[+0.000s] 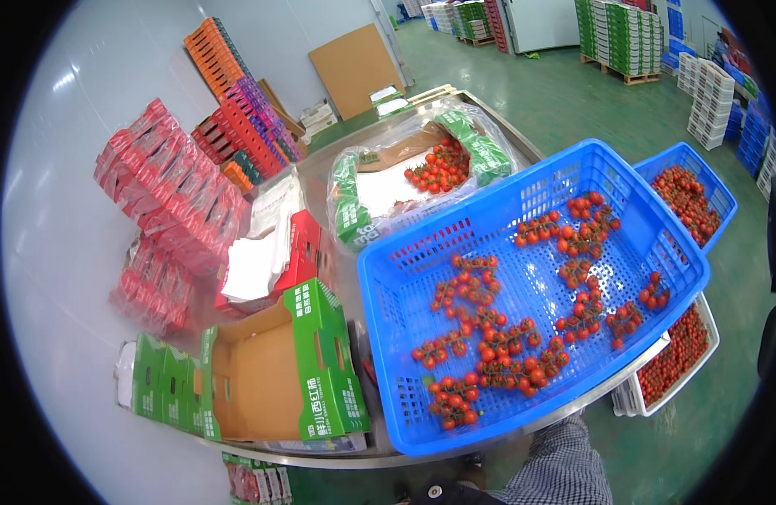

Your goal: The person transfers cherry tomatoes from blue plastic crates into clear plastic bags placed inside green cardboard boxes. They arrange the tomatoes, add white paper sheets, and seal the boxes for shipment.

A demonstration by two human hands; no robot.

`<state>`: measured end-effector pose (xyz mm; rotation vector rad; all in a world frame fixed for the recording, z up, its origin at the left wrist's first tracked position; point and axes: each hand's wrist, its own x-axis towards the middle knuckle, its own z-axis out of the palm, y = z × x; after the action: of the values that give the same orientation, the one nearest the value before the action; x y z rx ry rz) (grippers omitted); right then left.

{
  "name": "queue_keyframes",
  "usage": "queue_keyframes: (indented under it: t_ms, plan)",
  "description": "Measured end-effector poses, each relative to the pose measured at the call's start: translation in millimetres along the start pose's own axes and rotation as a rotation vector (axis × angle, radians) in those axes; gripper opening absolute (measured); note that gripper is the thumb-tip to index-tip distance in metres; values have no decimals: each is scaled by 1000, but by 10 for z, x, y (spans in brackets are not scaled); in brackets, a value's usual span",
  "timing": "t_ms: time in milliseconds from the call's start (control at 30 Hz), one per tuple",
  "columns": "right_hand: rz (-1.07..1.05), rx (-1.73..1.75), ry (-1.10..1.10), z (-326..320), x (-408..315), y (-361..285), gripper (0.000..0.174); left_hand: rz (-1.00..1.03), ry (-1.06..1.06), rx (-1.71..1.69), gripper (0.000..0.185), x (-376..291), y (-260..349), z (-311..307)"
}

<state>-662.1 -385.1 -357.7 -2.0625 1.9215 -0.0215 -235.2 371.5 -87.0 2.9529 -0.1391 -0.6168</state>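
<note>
Both of my hands are out of view. Before me a large blue plastic crate [640,221] rests tilted across a metal table [318,158]. Several trusses of red cherry tomatoes [507,353] lie scattered over its perforated floor. Left of the crate stands an open green cardboard carton [261,372] with a bare brown inside. Behind the crate, a green carton lined with clear plastic film [347,202] holds vine tomatoes [441,167] at its right end, beside a white sheet. White paper sheets [255,268] lie on a red box [306,243].
Right of the table are a blue crate [728,214] and a white crate [713,334], both full of loose red tomatoes. Red plastic-wrapped packs [167,196] are piled at left. Stacked crates [236,82] lean near the wall. Pallets of cartons [621,38] stand farther off.
</note>
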Motion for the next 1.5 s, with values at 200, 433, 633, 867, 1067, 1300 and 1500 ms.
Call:
queue_keyframes:
  t_ms: [200,433,633,867,1067,1300,1500]
  plan:
    - [-361,39,-32,290,-864,-426,17,98,-260,-1,34,1,124,445]
    - [-1050,181,-129,541,-2513,-878,16,324,-307,-247,34,-320,539,964]
    - [-478,-243,-194,-32,-2406,-482,13,238,-459,-403,34,-515,324,880]
    - [-1001,391,-162,-674,-4013,-1582,18,726,-566,-526,57,-784,913,304]
    - [-1092,460,-324,-1959,-5237,-2750,21,1122,-349,-753,100,-1355,1939,-54]
    - [-1194,-9,-138,-2488,-5517,-3289,23,1030,568,-306,43,-673,1585,-668]
    - [-1460,-165,-27,-2678,-5432,-3710,29,766,883,-23,38,-329,485,-1012]
